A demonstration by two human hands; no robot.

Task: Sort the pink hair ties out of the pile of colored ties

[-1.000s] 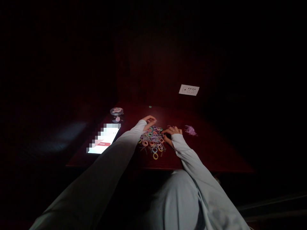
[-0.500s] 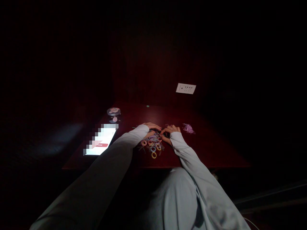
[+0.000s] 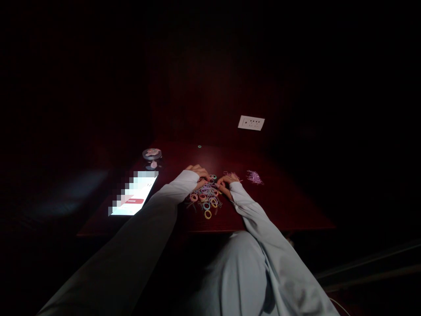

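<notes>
A mixed pile of small coloured hair ties (image 3: 194, 197) and thin, pin-like pieces lies near the front of the dark red table. My left hand (image 3: 199, 172) reaches over the pile's far left side, fingers curled down and drawn together near a pale ring; what they hold is too small to make out. At the far right edge of the pile is my right hand (image 3: 226, 181), thumb and forefinger pinched close to the left fingertips. Anything in that pinch is hidden. Thin pink pieces (image 3: 227, 174) lie just behind my right hand.
A separate heap of thin purple pieces (image 3: 255, 177) lies to the right. On the left are a lit screen (image 3: 140, 193) and a round clear container (image 3: 151, 154). One green ring (image 3: 199, 146) lies at the back, below a wall socket (image 3: 251, 123).
The whole view has shifted slightly, so things appear a little further left. My hands have drawn slightly apart, uncovering more of the pile's far side and the pink pieces.
</notes>
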